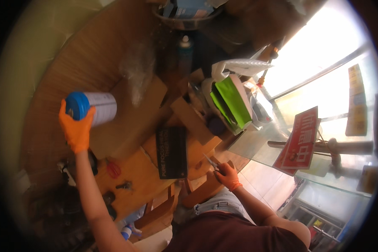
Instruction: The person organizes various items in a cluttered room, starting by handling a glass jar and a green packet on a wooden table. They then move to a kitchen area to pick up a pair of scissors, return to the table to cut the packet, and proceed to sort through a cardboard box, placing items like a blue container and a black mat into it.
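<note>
My left hand [77,127], in an orange glove, grips a white canister by its blue lid [77,105]. The canister [103,107] lies sideways in the air over a brown cardboard box [129,126]. Lower right, my right hand [228,176], also gloved in orange, is closed around a small tool with a pointed metal blade [210,161]. Its handle is mostly hidden by the fingers. Between the two hands a flat black box [172,154] with printed lettering rests on the wooden table [138,179].
Red-handled scissors [114,169] and a small dark metal item [124,185] lie near the table's front. Beyond are a spray can [185,52], a bag with bright green packaging [231,100] and clear plastic wrap [137,72]. Red signs [299,141] hang by a glass case at right. A wooden chair [157,211] stands close.
</note>
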### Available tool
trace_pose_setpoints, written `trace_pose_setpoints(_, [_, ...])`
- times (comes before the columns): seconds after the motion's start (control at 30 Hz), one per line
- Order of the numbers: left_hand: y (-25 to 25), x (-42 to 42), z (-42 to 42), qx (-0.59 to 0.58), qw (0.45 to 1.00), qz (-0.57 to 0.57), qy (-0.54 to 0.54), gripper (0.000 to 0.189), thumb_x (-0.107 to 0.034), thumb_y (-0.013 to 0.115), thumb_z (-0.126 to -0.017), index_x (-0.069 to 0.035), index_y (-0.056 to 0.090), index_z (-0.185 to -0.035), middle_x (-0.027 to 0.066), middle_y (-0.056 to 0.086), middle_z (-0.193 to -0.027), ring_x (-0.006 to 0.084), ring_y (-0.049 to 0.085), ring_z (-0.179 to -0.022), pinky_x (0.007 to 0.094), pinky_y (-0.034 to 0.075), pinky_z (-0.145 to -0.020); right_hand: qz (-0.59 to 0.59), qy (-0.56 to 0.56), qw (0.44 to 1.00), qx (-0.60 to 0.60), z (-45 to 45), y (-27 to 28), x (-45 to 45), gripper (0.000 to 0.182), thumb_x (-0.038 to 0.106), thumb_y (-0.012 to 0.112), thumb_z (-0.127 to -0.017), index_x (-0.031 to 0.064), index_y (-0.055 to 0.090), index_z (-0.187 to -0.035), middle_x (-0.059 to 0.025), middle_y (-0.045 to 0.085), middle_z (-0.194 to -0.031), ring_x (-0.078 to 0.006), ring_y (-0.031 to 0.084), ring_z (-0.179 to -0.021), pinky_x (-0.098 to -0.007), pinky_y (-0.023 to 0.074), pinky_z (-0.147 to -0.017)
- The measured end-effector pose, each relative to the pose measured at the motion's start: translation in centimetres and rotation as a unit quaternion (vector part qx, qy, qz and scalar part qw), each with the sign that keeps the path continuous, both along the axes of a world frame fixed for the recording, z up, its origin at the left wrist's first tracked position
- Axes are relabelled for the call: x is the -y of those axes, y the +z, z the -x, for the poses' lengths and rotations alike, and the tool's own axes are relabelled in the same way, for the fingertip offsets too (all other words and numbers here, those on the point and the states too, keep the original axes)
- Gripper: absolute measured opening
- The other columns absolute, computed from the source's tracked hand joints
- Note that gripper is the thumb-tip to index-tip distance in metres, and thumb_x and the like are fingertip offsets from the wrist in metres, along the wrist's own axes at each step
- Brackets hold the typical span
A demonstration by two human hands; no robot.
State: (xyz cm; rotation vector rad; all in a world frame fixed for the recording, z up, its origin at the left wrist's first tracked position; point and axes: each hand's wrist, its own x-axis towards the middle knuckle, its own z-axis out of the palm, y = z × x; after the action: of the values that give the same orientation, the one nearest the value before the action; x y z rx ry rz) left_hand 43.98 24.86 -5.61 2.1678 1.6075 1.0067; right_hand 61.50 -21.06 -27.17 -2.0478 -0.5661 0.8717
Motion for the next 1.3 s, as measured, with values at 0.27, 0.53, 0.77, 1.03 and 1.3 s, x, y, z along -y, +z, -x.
trace_pose_setpoints(0.27, [6.7,8.3,-4.4,0.097,0.977,0.013,-0.191,0.093,-0.018,0.085,-0.062,-0.007,0.035,-0.140,0.0143,0.044,-0.132,0.0285,0.043,-0.124,0.0421,0.036,-0.106,-0.030,0.031,0.997,-0.066,0.4,-1.4,-1.2,0.036,0.029,0.072,-0.079,0.0073,0.062,-0.106,-0.0116,0.069,-0.092,-0.0247,0.068,-0.086,-0.0329,0.0522,-0.075])
trace_pose_setpoints(0.53, [16.3,11.8,-20.4,0.123,0.910,-0.077,-0.388,0.091,-0.022,0.088,-0.062,-0.001,0.038,-0.135,0.0150,0.044,-0.130,0.0254,0.049,-0.115,0.0376,0.044,-0.097,-0.020,0.036,0.998,-0.037,0.1,-1.0,1.4,0.035,0.023,0.074,-0.080,0.0042,0.060,-0.106,-0.0091,0.066,-0.088,-0.0137,0.064,-0.081,-0.0289,0.0509,-0.073])
trace_pose_setpoints(0.77, [17.7,14.0,-29.4,0.122,0.882,-0.172,-0.421,0.091,-0.020,0.089,-0.061,0.000,0.038,-0.133,0.0158,0.042,-0.133,0.0257,0.047,-0.118,0.0365,0.043,-0.098,-0.007,0.011,0.999,-0.049,-1.6,0.6,3.8,0.040,0.033,0.071,-0.081,0.0072,0.061,-0.109,-0.0133,0.067,-0.095,-0.0257,0.066,-0.089,-0.0342,0.0514,-0.077])
trace_pose_setpoints(1.03, [15.2,14.5,-25.5,0.136,0.919,-0.091,-0.359,0.090,-0.019,0.089,-0.058,-0.001,0.040,-0.131,0.0161,0.043,-0.131,0.0257,0.046,-0.119,0.0375,0.042,-0.099,0.090,-0.010,0.995,-0.033,-3.0,0.0,2.0,0.038,0.037,0.064,-0.084,0.0084,0.061,-0.107,-0.0171,0.066,-0.097,-0.0354,0.063,-0.094,-0.0422,0.0498,-0.080])
trace_pose_setpoints(1.3, [14.5,15.0,-17.1,0.046,0.955,-0.081,-0.280,0.089,-0.020,0.088,-0.057,-0.002,0.042,-0.131,0.0137,0.046,-0.127,0.0262,0.046,-0.117,0.0384,0.039,-0.100,0.053,-0.083,0.995,0.011,-1.8,-7.4,-8.9,0.032,0.024,0.061,-0.085,0.0021,0.056,-0.107,-0.0231,0.056,-0.118,-0.0414,0.057,-0.103,-0.0477,0.0474,-0.084])
